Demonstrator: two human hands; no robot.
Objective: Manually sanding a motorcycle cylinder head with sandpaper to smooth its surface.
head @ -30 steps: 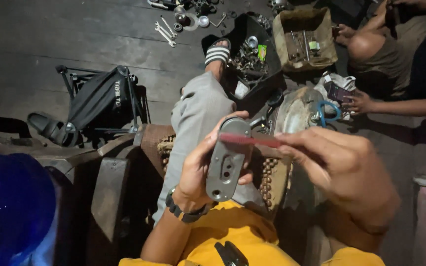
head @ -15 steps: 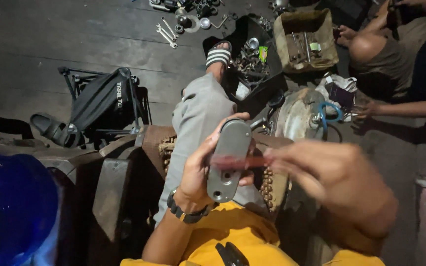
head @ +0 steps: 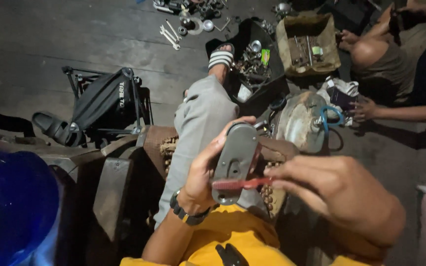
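Gripping grey metal plate [head: 233, 162] in left hand [head: 203, 177], right hand [head: 341, 197] pinching red brush [head: 237, 184], cardboard box [head: 284, 47] holding tools

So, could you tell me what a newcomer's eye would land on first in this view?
Probably the grey metal part at centre, held upright in the left hand, with a red brush in the right hand laid across its lower end. Next, the grey trouser leg stretching up to a striped sandal, amid wrenches and a box of parts on the floor.
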